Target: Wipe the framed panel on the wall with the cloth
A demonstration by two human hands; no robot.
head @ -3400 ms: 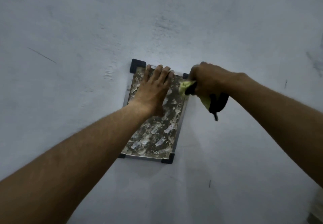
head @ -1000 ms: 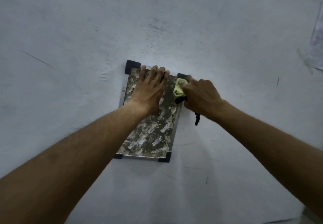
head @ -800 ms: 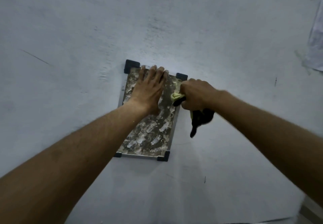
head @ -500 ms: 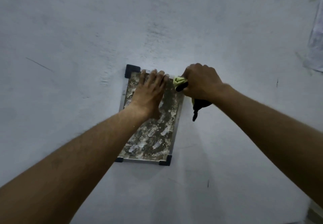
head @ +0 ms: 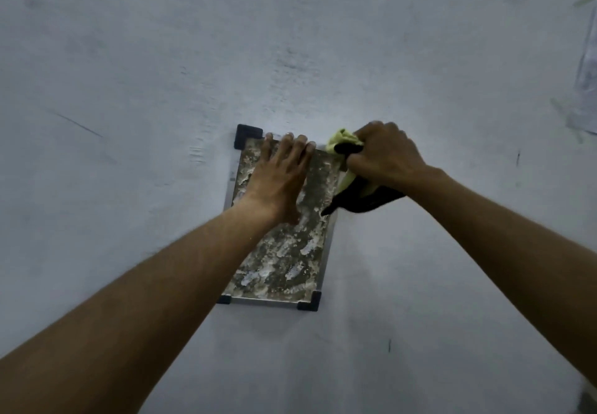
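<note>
Framed panel (head: 284, 252) hangs on the grey wall (head: 129, 74), slightly tilted, black corner caps (head: 247, 135) at three visible corners; the one at 1 o'clock is hidden behind the cloth. Left hand (head: 277, 181) lies flat and released, fingers spread toward 12 o'clock, palm pressing the panel's upper half to steady it. Panel face is mottled with pale smears over a dark ground from top to bottom; whether that is grime or pattern, cannot tell. Right hand (head: 384, 155) is clenched around a bunched yellow-green and black cloth (head: 344, 139), working at the panel's 1 o'clock corner and right edge. Judgement: wiping is under way at the top right; the lower half and left side look untouched.
</note>
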